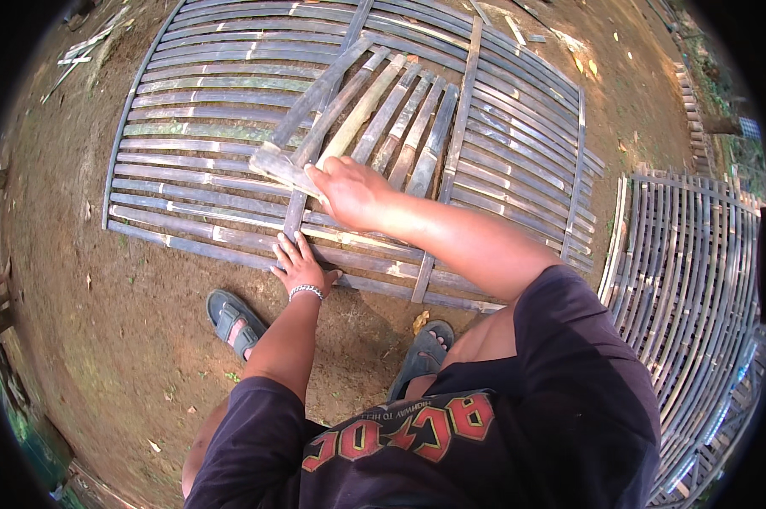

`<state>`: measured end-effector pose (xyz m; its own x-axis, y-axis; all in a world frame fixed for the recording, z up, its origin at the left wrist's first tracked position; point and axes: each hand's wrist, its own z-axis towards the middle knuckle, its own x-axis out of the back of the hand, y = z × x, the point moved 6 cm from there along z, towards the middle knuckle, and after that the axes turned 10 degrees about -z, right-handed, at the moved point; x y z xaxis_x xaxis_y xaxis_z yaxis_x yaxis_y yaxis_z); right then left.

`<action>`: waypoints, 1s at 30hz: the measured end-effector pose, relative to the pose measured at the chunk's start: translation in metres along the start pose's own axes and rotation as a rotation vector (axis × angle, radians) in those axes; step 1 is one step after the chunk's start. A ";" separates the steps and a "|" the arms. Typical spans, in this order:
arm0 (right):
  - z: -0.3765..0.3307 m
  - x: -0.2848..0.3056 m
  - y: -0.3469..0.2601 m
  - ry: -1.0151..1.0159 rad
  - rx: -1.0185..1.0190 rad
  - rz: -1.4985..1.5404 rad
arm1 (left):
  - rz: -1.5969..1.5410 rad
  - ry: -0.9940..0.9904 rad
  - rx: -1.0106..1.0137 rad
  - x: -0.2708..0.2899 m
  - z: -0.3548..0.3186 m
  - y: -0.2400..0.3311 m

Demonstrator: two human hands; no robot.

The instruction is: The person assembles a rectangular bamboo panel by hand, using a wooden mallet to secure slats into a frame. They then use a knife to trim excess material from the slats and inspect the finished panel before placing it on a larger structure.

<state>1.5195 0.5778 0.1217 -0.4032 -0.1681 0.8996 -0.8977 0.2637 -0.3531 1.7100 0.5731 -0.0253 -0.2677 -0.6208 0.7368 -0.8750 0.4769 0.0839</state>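
My right hand (pixel 349 193) is closed around a short, pale bamboo crosspiece (pixel 283 168) at the near end of a smaller slatted bamboo panel (pixel 387 114). That panel's slats fan away from me and rest over a large bamboo slat panel (pixel 205 180) on the ground. What lies under my right fist is hidden. Lower and to the left, my left hand (pixel 302 267), with a bracelet at the wrist, lies with spread fingers on the large panel's near edge. Its fingertips touch the end of a lengthwise batten (pixel 296 214).
Another slatted bamboo panel (pixel 680 288) stands at my right. My sandalled feet (pixel 237 322) are on bare brown soil (pixel 103 339) close to the large panel's near edge. Thin bamboo offcuts (pixel 82 55) lie at the far left. A row of short pieces (pixel 693 114) borders the far right.
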 end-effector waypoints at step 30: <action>-0.299 0.616 -0.027 0.707 -0.376 1.266 | -1.447 0.174 -0.364 0.413 -0.224 -0.011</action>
<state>1.3490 0.7509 0.7619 -0.5923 0.8051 0.0304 0.1124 0.1199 -0.9864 1.6993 0.4511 0.4282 0.7896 -0.6107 -0.0602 -0.1818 -0.3264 0.9276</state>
